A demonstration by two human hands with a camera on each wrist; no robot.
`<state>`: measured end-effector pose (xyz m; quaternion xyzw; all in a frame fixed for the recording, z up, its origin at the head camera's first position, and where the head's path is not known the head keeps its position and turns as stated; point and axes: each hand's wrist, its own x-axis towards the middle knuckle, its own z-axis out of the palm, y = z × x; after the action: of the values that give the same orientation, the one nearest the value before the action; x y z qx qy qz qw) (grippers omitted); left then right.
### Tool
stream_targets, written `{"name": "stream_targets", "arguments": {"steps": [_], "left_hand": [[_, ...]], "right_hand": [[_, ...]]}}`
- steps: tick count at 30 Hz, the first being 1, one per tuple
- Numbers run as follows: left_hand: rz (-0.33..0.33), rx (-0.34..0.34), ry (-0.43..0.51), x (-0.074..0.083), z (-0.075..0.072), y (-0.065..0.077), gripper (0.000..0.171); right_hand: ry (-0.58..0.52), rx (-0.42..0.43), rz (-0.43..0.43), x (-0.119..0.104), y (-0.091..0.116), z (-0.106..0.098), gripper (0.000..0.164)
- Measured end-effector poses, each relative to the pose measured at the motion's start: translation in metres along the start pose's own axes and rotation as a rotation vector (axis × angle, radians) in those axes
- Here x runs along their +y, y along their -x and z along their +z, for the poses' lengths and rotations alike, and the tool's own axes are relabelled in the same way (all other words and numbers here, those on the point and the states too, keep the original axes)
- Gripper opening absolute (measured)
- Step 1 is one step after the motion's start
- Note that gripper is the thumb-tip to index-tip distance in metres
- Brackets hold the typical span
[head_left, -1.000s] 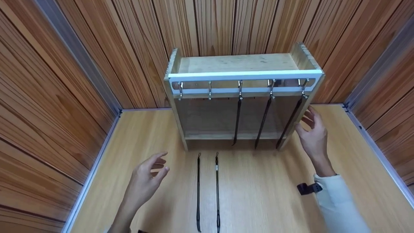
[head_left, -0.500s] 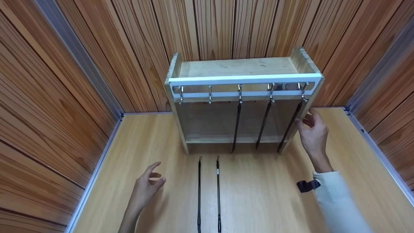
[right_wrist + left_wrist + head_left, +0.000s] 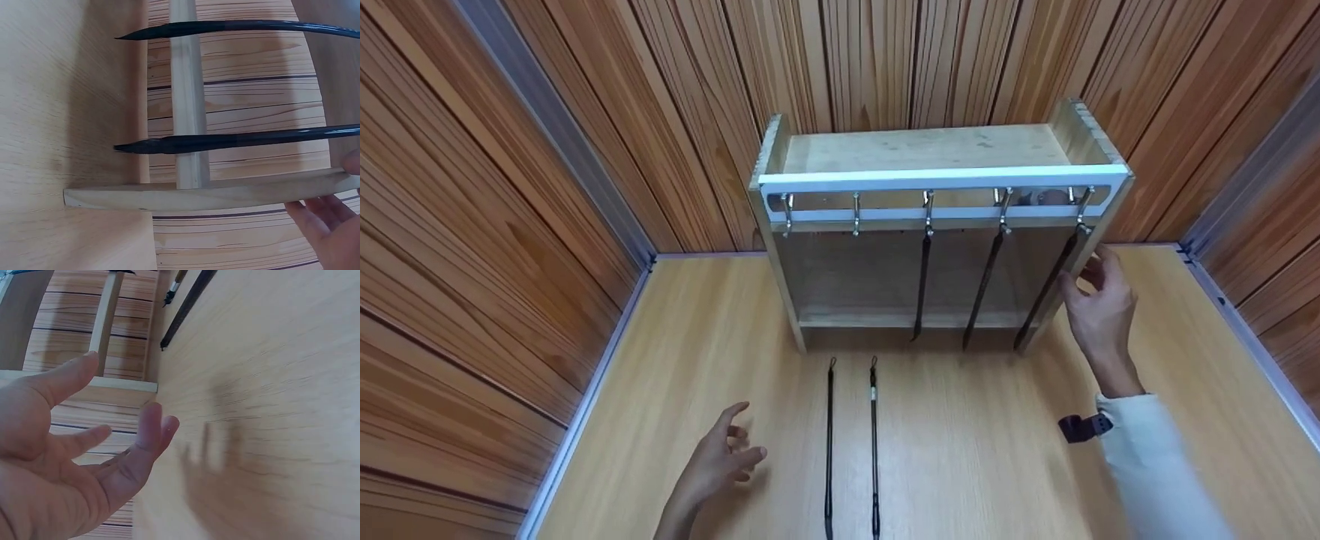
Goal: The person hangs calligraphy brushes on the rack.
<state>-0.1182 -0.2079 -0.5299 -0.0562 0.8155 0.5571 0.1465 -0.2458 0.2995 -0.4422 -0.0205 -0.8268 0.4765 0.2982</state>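
A pale wooden rack [image 3: 922, 146] stands near the back wall, a white bar of metal hooks [image 3: 930, 180] along its front. Three dark calligraphy brushes [image 3: 986, 289] hang tips down from the middle and right-hand hooks. My right hand [image 3: 1102, 315] holds the rack's right side panel [image 3: 225, 196], thumb on the near side and fingers on the far side in the right wrist view. Two more brushes, a left one [image 3: 829, 450] and a right one [image 3: 874, 450], lie on the table in front, loops toward the rack. Left of them, my left hand [image 3: 720, 461] hovers above the table, fingers loosely bent, holding nothing.
The two left-hand hooks [image 3: 856, 214] carry no brush. Wood-plank walls with grey metal corner strips [image 3: 570, 142] enclose the light wooden table [image 3: 697, 322] at the back and both sides. A dark camera [image 3: 1084, 429] is strapped at the right wrist.
My left hand has drawn back toward the table's near side. The right thumb has moved up along the rack's side panel and come onto it. The hanging brushes sway slightly.
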Motion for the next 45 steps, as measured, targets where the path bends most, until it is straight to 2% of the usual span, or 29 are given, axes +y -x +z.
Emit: {"name": "stream_targets", "arguments": {"steps": [6,9,13,18,21,28,33,37,40,45], "left_hand": [[-0.037,-0.035,0.026,-0.006,0.012,-0.003,0.082],[-0.054,-0.039,0.011,-0.008,0.017,-0.005,0.081],[-0.058,-0.012,-0.026,-0.008,0.023,-0.010,0.078],[-0.055,0.024,0.032,-0.004,0.032,-0.017,0.078],[-0.053,0.036,0.035,-0.003,0.039,-0.020,0.077],[-0.109,0.070,0.003,-0.003,0.056,-0.020,0.074],[-0.081,0.051,-0.051,0.001,0.066,-0.020,0.068],[-0.119,0.029,-0.101,0.004,0.074,-0.018,0.062],[-0.137,0.038,-0.141,0.006,0.080,-0.017,0.055],[-0.106,0.056,-0.246,0.009,0.088,-0.018,0.043]], "right_hand": [[0.000,0.036,-0.050,0.003,-0.003,0.001,0.053],[0.011,0.034,-0.060,0.005,-0.003,0.001,0.050],[0.011,0.033,-0.065,0.004,-0.003,0.003,0.050],[0.011,0.046,-0.078,0.001,-0.005,0.005,0.048],[0.000,0.051,-0.098,0.000,-0.007,0.006,0.047],[-0.056,0.070,-0.128,0.001,-0.003,0.007,0.043],[-0.066,0.098,-0.132,0.003,-0.002,0.007,0.034],[-0.065,0.090,-0.131,0.005,0.000,0.008,0.031],[-0.065,0.083,-0.124,0.005,0.002,0.009,0.032],[-0.058,0.079,-0.116,0.004,0.002,0.008,0.033]]}}
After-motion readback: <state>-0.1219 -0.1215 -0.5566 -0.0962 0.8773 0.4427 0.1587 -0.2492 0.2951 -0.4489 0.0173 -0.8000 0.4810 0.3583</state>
